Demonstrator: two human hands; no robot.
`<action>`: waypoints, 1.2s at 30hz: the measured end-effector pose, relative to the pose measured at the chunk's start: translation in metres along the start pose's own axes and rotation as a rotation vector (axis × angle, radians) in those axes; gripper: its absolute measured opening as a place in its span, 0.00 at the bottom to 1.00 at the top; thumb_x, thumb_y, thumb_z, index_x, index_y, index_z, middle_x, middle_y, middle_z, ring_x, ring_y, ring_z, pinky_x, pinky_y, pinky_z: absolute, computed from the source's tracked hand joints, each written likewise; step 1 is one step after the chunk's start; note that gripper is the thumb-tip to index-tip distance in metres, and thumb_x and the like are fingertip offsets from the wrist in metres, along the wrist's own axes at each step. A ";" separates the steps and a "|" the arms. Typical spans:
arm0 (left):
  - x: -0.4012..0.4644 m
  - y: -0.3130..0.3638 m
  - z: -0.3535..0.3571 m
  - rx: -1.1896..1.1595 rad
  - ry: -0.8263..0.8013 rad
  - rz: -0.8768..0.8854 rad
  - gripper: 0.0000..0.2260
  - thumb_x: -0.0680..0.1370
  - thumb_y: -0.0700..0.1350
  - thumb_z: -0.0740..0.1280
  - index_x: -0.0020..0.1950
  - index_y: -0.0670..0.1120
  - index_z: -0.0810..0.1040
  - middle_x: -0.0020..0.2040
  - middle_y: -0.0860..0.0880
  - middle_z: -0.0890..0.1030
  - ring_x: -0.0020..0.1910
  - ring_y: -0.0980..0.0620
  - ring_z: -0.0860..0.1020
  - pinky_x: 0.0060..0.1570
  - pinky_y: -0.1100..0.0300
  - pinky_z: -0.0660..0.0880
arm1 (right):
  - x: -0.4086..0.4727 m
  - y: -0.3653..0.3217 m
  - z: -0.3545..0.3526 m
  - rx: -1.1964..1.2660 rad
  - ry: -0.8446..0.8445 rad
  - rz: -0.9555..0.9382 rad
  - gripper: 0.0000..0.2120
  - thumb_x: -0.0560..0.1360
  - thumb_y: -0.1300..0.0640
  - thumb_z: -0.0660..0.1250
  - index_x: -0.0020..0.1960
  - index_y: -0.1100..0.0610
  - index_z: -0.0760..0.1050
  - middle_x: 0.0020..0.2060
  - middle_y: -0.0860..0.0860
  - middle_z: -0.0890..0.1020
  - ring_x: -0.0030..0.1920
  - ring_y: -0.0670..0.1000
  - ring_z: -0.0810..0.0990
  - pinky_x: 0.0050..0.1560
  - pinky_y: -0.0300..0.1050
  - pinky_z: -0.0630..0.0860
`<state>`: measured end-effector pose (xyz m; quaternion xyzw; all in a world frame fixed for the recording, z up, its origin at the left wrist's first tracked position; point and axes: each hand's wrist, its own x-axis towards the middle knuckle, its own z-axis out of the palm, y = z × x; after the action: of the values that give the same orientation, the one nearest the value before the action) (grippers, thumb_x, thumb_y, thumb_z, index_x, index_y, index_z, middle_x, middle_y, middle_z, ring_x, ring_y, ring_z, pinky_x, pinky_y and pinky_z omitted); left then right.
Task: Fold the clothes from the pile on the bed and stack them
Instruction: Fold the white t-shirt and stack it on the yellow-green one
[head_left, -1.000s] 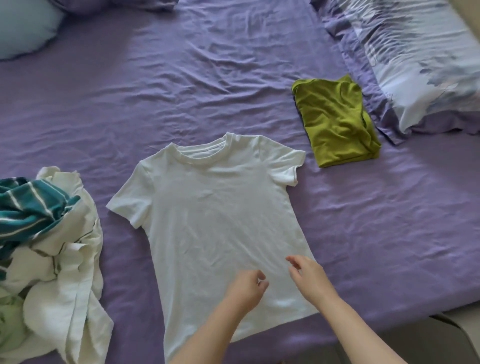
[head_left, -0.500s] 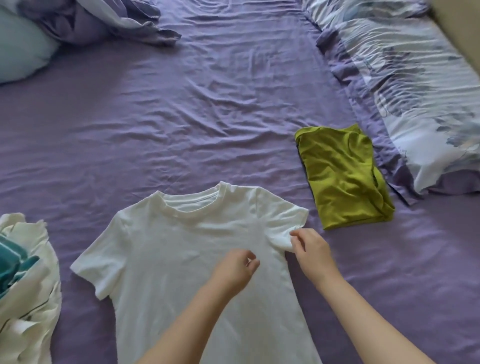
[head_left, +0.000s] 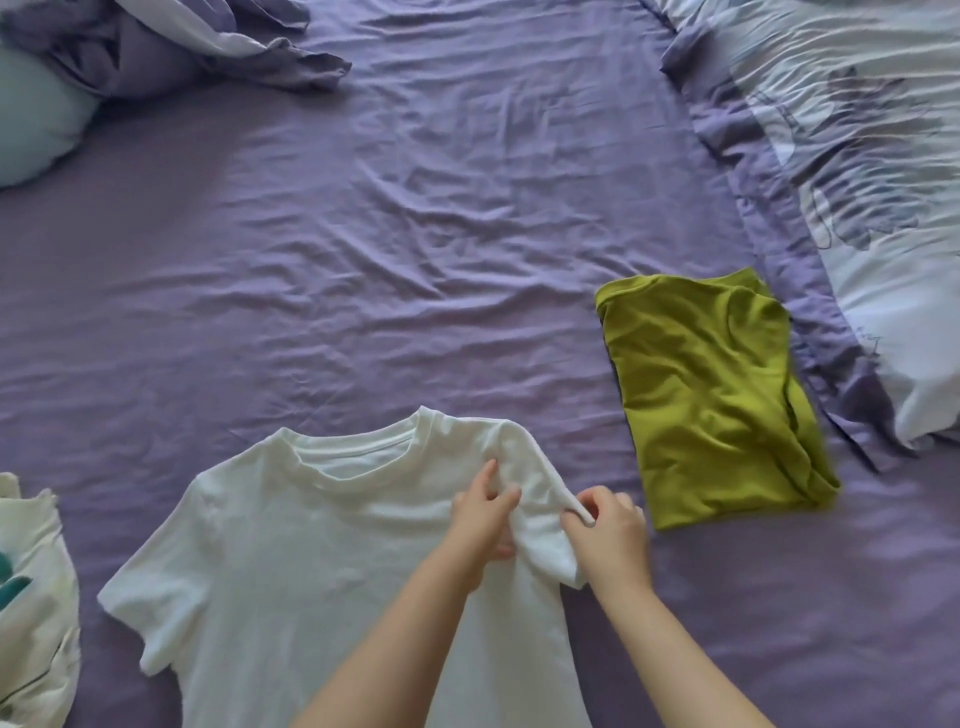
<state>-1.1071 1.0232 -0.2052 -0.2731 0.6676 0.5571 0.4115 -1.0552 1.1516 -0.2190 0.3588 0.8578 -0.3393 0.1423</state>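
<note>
While the white shirt (head_left: 311, 587) lay flat near the front of the bed (head_left: 415, 234), both hands grasped its right sleeve: the left hand (head_left: 480, 525) pinched the shoulder, the right hand (head_left: 610, 530) pinched the sleeve edge. Left lay the pile (head_left: 31, 597), right the folded green shirt (head_left: 711, 395). If the pinch slipped, the fold could come out crooked, I think.

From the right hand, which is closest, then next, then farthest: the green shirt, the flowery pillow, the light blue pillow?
1. Green shirt, folded, just right of the right hand.
2. Flowery pillow, farther back on the right.
3. Light blue pillow, far left corner.
</note>
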 end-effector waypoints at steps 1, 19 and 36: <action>0.002 0.002 -0.003 -0.008 -0.028 -0.017 0.23 0.80 0.51 0.63 0.74 0.59 0.61 0.67 0.46 0.68 0.57 0.45 0.76 0.49 0.51 0.79 | -0.001 -0.001 0.001 0.011 0.045 -0.043 0.04 0.71 0.58 0.69 0.44 0.57 0.75 0.42 0.53 0.75 0.48 0.59 0.73 0.47 0.48 0.68; 0.003 -0.020 -0.055 0.001 0.108 0.086 0.19 0.76 0.38 0.67 0.66 0.45 0.69 0.46 0.45 0.76 0.41 0.49 0.79 0.39 0.56 0.78 | -0.045 -0.026 0.034 -0.299 -0.395 -0.285 0.31 0.78 0.58 0.56 0.76 0.40 0.49 0.58 0.50 0.67 0.49 0.54 0.75 0.44 0.46 0.73; -0.051 -0.090 -0.257 0.333 0.674 0.243 0.15 0.76 0.40 0.63 0.63 0.47 0.76 0.49 0.50 0.79 0.49 0.49 0.78 0.51 0.55 0.74 | -0.109 -0.114 0.128 -0.668 -0.352 -0.699 0.24 0.78 0.54 0.55 0.74 0.49 0.56 0.65 0.50 0.67 0.61 0.54 0.71 0.52 0.45 0.70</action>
<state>-1.0703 0.7486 -0.1977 -0.2891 0.8740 0.3649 0.1392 -1.0602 0.9490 -0.2048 -0.0771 0.9511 -0.1292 0.2697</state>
